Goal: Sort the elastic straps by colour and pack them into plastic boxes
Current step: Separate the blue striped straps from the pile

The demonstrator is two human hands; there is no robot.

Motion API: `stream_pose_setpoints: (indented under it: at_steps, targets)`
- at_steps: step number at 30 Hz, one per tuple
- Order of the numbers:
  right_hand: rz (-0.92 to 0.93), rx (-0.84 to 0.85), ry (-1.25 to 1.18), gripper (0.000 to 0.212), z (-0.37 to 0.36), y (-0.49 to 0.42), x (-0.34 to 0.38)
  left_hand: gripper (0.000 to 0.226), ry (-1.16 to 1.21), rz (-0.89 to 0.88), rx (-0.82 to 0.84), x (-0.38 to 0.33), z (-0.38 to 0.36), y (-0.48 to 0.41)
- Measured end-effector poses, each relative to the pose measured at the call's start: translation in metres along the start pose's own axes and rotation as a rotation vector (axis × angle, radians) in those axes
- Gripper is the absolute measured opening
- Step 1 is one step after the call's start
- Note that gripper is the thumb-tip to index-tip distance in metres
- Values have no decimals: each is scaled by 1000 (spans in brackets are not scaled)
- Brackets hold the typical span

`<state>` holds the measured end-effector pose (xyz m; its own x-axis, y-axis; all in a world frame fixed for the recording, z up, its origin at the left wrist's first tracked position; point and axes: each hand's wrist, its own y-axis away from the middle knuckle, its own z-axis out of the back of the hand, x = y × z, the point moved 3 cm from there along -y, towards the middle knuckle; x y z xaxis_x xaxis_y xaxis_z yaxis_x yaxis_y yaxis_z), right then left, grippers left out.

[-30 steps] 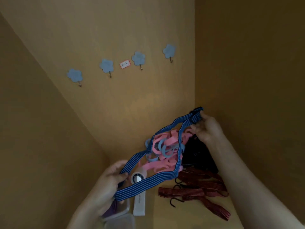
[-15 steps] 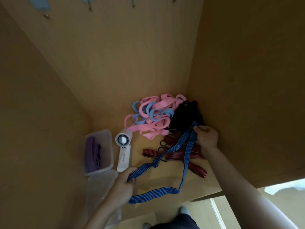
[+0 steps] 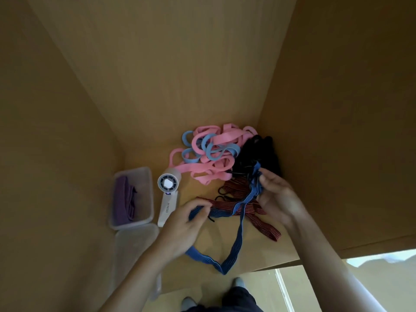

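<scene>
Looking down on a tan wooden counter (image 3: 265, 248) walled on three sides: pink and light-blue bands (image 3: 209, 154), black straps (image 3: 258, 154) and red-striped straps (image 3: 263, 224) heaped far right, white handheld fan (image 3: 167, 194) and clear box (image 3: 151, 194) of purple straps left. Left hand (image 3: 182, 230) and right hand (image 3: 276, 199) each pinch the blue strap (image 3: 238, 239). It runs diagonally between them over the red ones, slack loop trailing toward the near edge.

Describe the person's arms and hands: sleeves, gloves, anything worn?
No gloves on the left hand or the right hand. The left forearm and the right forearm are bare to the frame edge; no sleeve or cuff shows. No watch, bracelet, ring or marking is visible, though the picture is dim, so a thin ring could be missed.
</scene>
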<state>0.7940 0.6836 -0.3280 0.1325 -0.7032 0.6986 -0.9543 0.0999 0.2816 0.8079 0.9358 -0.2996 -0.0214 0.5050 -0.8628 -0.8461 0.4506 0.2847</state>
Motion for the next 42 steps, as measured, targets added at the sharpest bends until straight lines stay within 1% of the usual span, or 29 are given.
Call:
stream_pose_setpoints:
  at_steps: [3, 5, 6, 8, 9, 11, 14, 16, 18, 19, 21, 22, 23, 24, 26, 28, 30, 31, 33, 35, 37, 38, 40, 42]
  targets:
    - [29, 132, 171, 51, -33, 6, -1, 14, 49, -129, -21, -47, 5, -17]
    - [53, 185, 210, 50, -50, 11, 0, 19, 149, -193, -40, -64, 6, -27]
    - [67, 193, 213, 47, -57, 13, 2, 22, 213, -188, -36, -68, 7, -29]
    - [100, 174, 230, 40, -65, 17, 6, 24, 295, -134, 22, -66, 6, -30]
    - [126, 155, 257, 34, -68, 18, 7, 23, 321, -110, 67, -66, 4, -30]
    - [195, 78, 396, 15, -72, 22, 9, 19, 328, -105, 117, -69, 0, -29]
    - [285, -50, 618, 17, -77, 29, 10, 15, 274, -123, 59, -74, -4, -31]
    - [327, -143, 648, 14, -77, 30, 13, 21, 251, -131, -8, -71, -3, -35]
    - [342, -246, 590, 11, -72, 32, 23, 32, 280, -136, -68, -67, 2, -37]
    - [332, -243, 507, 15, -70, 34, 30, 35, 295, -137, -76, -66, 5, -38]
    - [275, -140, 343, 38, -70, 37, 41, 38, 282, -155, -58, -68, 10, -38]
    - [247, -102, 335, 42, -73, 38, 43, 42, 272, -161, -42, -70, 11, -38]
    - [232, -86, 389, 41, -79, 39, 41, 45, 264, -165, -22, -73, 11, -38]
    - [234, -102, 501, 38, -84, 39, 38, 43, 256, -168, -6, -76, 10, -39]
    - [257, -158, 694, 34, -94, 36, 30, 30, 216, -197, -4, -85, 9, -39]
    - [267, -144, 740, 28, -98, 34, 26, 22, 174, -225, -4, -90, 11, -39]
    - [276, -84, 793, 24, -100, 33, 28, 26, 169, -228, 55, -92, 16, -38]
    - [290, -64, 849, 22, -100, 32, 28, 35, 186, -226, 91, -93, 18, -37]
    - [327, -91, 949, 16, -101, 30, 27, 48, 250, -216, 145, -92, 22, -37]
    - [384, -119, 1006, 12, -104, 29, 30, 48, 371, -197, 180, -90, 24, -38]
    - [413, -147, 943, 12, -107, 24, 43, 42, 530, -155, 189, -85, 27, -39]
    - [403, -180, 851, 16, -106, 20, 54, 44, 609, -125, 178, -78, 30, -39]
    - [394, -259, 659, 17, -105, 12, 83, 61, 734, -76, 129, -59, 39, -38]
    - [453, -308, 561, 16, -105, 5, 118, 72, 759, -10, 24, -31, 47, -35]
